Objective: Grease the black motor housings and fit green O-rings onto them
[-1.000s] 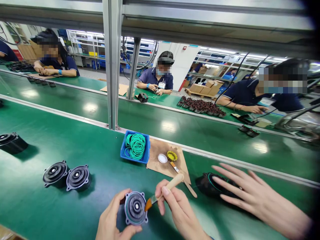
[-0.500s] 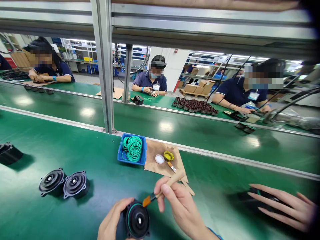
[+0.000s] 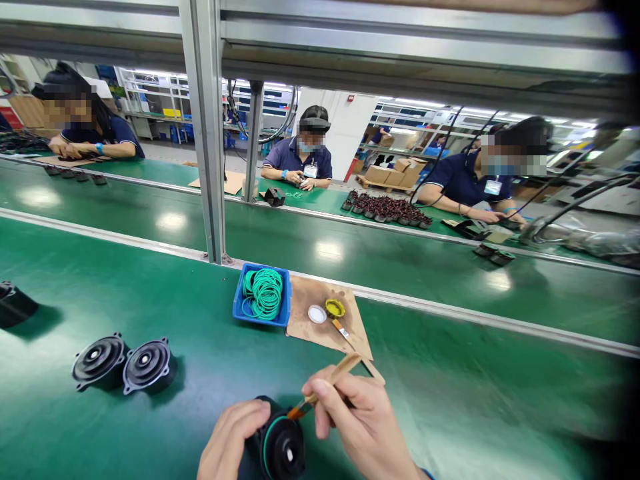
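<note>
Near the bottom edge, my left hand grips a round black housing by its left side. A green ring runs along the housing's upper rim, and a small pale spot marks its centre. My right hand holds a wooden-handled paintbrush in a pinch. Its orange-brown bristles touch the housing's rim beside the green ring. The lower part of the housing is cut off by the frame.
A blue bin of green rings stands beside a piece of cardboard bearing a yellow cup, a white lid and a second brush. Two black housings sit left; a metal post rises beyond. Co-workers sit across.
The housing has shifted slightly right and tilted in my left hand. The brush tip has moved down along the rim. Another person's hand and the dark part under it have left the right side.
</note>
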The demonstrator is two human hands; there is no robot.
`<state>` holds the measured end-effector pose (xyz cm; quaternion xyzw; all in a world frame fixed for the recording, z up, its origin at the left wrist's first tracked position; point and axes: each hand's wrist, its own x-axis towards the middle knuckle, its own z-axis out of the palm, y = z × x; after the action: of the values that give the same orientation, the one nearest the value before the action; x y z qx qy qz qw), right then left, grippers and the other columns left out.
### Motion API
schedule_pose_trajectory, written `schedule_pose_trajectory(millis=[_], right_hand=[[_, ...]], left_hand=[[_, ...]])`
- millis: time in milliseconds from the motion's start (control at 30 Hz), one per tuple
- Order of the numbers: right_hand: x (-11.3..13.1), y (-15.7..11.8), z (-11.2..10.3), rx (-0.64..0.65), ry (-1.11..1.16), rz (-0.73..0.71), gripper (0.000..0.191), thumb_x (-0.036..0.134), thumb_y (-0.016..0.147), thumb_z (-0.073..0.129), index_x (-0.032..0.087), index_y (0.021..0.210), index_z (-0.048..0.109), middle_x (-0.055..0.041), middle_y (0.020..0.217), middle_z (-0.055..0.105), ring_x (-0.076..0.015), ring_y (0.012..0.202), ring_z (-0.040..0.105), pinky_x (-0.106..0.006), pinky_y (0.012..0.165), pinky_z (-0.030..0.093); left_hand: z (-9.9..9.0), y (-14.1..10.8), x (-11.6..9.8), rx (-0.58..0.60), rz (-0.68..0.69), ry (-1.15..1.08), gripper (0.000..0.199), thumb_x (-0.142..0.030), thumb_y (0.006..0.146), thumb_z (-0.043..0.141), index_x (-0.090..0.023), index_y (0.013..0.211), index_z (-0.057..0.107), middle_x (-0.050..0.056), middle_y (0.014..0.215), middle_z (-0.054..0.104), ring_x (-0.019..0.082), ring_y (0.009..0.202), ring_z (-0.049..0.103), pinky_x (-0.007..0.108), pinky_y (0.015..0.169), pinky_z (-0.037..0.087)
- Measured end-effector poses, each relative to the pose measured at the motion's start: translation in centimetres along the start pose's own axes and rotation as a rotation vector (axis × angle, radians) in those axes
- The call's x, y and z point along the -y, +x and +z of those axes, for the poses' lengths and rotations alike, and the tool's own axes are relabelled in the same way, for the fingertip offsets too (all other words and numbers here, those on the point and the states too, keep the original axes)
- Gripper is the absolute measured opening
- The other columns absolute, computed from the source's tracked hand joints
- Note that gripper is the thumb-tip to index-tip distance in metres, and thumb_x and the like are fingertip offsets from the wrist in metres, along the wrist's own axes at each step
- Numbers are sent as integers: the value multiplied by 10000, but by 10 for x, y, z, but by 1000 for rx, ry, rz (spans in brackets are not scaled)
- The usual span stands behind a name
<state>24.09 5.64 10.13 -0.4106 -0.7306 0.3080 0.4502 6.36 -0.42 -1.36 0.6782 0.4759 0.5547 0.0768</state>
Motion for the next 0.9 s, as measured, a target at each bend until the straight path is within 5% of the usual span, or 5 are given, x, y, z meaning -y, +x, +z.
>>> schedule_pose_trajectory(millis=[200,333,533,700,900], right_hand=[[5,3,4,39,10,-35,480,304,1012,506,189,559,613,18,467,650,-101,538,673,-142,598,501],[9,4,5,97,0,-83,501,293,1025,483,186,546,583,14,510,654,-91,533,657,-147,586,485],[21,4,3,162,-29,-236,434,275,1043,447,189,638,581,-16,628,689,-101,543,648,-185,558,483],[16,-3,10,228,-73,-430,301,217,1037,414,200,781,573,-9,619,653,-118,514,568,-232,517,454],[4,-17,16,321,-227,-633,484,263,1081,259,207,716,572,11,516,529,-135,483,472,-274,508,426]], left_hand=[[-2,1,-5,45,17,-4,375,-440,962,552,-191,1241,578,115,1074,732,236,1020,704,334,913,568],[-7,2,-5,103,-38,19,565,-426,959,546,-186,1449,398,100,1069,751,218,962,737,305,859,606],[-15,9,-2,202,52,49,758,-391,952,568,-181,1565,174,79,1116,761,195,1000,746,266,860,610],[-11,14,-15,110,-23,69,662,-469,998,457,-182,1547,226,99,1081,761,205,981,740,296,838,602],[-10,15,-20,70,-62,85,650,-415,1001,464,-167,1549,218,115,1112,745,217,999,726,313,870,575]])
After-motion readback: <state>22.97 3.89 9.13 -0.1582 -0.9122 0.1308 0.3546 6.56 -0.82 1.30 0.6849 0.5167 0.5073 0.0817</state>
